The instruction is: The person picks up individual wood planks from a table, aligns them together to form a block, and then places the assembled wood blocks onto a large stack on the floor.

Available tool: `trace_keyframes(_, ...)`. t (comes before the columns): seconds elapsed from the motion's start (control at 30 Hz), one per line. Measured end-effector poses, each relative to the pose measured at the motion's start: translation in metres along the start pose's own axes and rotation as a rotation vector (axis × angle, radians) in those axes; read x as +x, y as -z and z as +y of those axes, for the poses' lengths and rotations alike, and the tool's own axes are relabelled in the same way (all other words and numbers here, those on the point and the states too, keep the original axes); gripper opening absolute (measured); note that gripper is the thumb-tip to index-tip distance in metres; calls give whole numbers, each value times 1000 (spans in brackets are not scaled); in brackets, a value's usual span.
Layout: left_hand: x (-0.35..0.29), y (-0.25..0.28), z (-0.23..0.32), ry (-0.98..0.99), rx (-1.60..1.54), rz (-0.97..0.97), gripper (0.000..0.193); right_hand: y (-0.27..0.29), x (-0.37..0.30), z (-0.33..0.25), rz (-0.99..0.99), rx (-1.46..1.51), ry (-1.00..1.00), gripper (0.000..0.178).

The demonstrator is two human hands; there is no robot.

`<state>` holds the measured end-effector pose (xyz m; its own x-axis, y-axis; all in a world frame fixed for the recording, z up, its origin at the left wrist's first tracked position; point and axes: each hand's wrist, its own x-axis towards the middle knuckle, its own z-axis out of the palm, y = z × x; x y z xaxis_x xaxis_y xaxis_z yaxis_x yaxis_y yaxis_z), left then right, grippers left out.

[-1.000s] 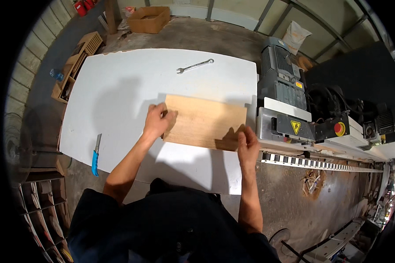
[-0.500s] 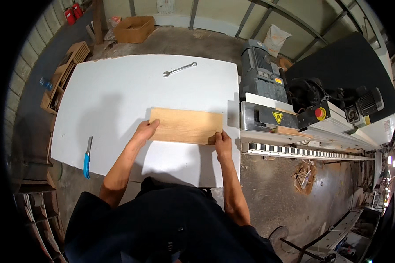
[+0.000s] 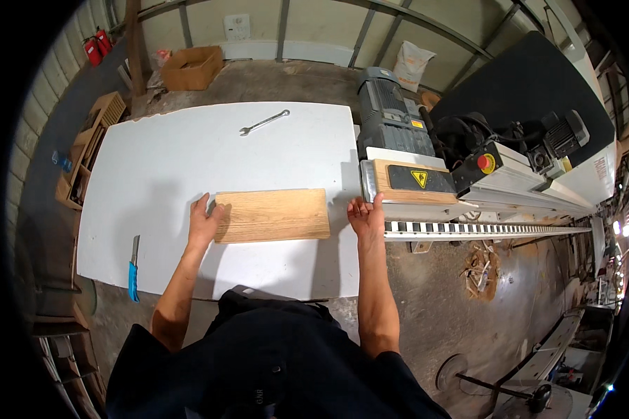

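A flat wooden board (image 3: pixel 272 215) with visible grain lies on the white tabletop in front of me. My left hand (image 3: pixel 204 220) is at its left end, fingers apart, with the thumb touching the board's edge. Off the board's right end, my right hand (image 3: pixel 367 215) is raised beside the machine's near end, empty, with loosely curled, parted fingers. Just above those fingers, another wooden board (image 3: pixel 383 183) sticks out of the machine (image 3: pixel 407 209), under a dark guard plate with a yellow warning sign.
A wrench (image 3: pixel 264 123) lies on the far part of the white table (image 3: pixel 140 153). Near the left edge rests a blue-handled knife (image 3: pixel 133 269). The machine carries a grey motor (image 3: pixel 391 112) and a red stop button (image 3: pixel 486 163). A cardboard box (image 3: pixel 192 68) stands on the floor behind.
My right hand has let go of the board and moved right to the machine. My left hand has loosened its grip. A second board has come out at the machine's end. The view has shifted.
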<state>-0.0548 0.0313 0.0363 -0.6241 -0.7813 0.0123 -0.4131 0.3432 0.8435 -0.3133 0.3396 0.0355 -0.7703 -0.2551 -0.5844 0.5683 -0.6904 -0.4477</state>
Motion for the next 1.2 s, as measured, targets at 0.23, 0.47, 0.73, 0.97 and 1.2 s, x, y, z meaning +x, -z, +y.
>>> trace_keyframes(0.23, -22, -27, 70, -350, -82, -100, 45, 6, 26, -5, 34, 6, -49, 40)
trace_keyframes(0.47, -50, -63, 109, -65, -415, -514, 40, -7, -57, 54, -124, -318, 98, 9)
trace_keyframes(0.73, -47, -96, 135, 438, -756, -783, 27, -18, -122, 78, -224, -517, -140, 16)
trace_keyframes(0.97, -46, -63, 106, 339, -780, -671, 22, 12, -60, 38, -31, -351, 64, 18)
trace_keyframes(1.2, -41, 4, 63, 366, -679, -604, 26, 37, -89, 45, -11, -481, 153, 12)
